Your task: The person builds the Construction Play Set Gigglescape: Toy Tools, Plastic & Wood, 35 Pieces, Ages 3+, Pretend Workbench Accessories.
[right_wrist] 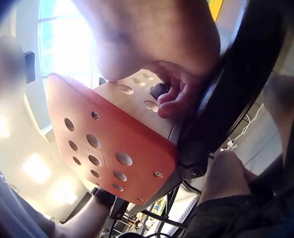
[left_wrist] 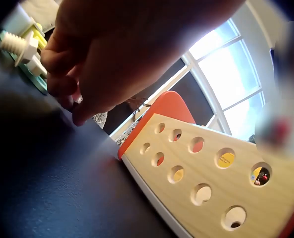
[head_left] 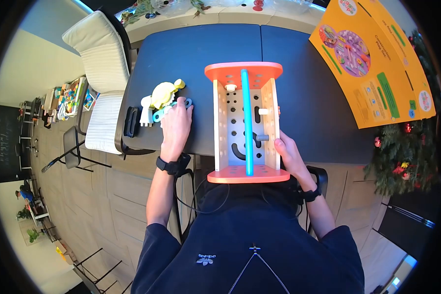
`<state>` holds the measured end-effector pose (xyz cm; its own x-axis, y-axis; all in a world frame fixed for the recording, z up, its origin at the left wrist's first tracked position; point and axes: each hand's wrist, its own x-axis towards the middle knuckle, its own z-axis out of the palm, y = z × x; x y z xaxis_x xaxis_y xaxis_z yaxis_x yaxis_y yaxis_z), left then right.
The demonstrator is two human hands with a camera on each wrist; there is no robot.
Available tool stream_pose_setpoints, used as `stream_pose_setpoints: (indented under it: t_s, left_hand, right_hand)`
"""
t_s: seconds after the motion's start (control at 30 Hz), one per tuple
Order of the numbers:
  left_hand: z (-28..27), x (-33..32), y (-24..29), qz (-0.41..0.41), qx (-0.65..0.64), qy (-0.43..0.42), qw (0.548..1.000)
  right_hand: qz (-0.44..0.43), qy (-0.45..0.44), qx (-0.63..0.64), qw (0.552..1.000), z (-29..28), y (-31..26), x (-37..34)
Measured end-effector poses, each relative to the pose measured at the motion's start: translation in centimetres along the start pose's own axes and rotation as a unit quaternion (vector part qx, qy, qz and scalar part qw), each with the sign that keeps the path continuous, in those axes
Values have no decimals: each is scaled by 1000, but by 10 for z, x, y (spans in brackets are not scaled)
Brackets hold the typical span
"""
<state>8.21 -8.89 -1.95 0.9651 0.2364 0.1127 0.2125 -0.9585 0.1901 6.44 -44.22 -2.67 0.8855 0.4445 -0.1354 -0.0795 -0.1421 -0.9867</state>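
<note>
A wooden toy toolbox (head_left: pixel 220 175) with orange-red ends and a blue bar handle (head_left: pixel 247 122) lies with its open side towards me. My right hand (head_left: pixel 291 154) holds its right wall, thumb at the edge. In the right wrist view, those curled fingers lie against the outer side, right at a dark bolt head (right_wrist: pixel 159 90). Inside, a grey screw (head_left: pixel 263 137) and a white peg (head_left: pixel 263 111) poke through that wall. My left hand (head_left: pixel 176 125) reaches over a pile of yellow toy parts (head_left: pixel 162 95) and a light-blue strip (head_left: pixel 157 116). A white bolt (left_wrist: pixel 15 44) lies beside its bent fingers; I cannot tell what they hold.
The dark table (head_left: pixel 191 54) carries the toy parts at its left end, near a black object (head_left: pixel 131 121). A big yellow-orange box (head_left: pixel 372 63) stands at the right, beside decorated greenery (head_left: pixel 402 161). A white chair (head_left: pixel 103 83) stands past the left edge.
</note>
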Motion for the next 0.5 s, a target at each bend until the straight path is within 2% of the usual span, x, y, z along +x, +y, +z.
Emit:
stream_pose_setpoints:
  t_s: [0.1, 0.2, 0.23, 0.33, 0.4, 0.5]
  left_hand:
    - [-15, -3, 5, -12, -47, -19, 999]
    - [-45, -14, 24, 42, -113, 61, 991]
    - [-66, -19, 39, -1, -161, 10, 987]
    - [-79, -30, 50, 215, -163, 115, 956]
    - [-88, -37, 62, 282, -153, 21, 947]
    - [-84, -36, 79, 346, -130, -58, 928]
  right_hand:
    - [2, -4, -6, 1000, -1, -1, 0]
    - [-9, 4, -3, 1000, 1, -1, 0]
    - [-11, 4, -3, 1000, 1, -1, 1]
    - [-13, 1, -7, 1000, 0, 3, 1]
    - [-11, -5, -16, 1000, -1, 5, 1]
    - [-20, 3, -4, 1000, 1, 1, 1]
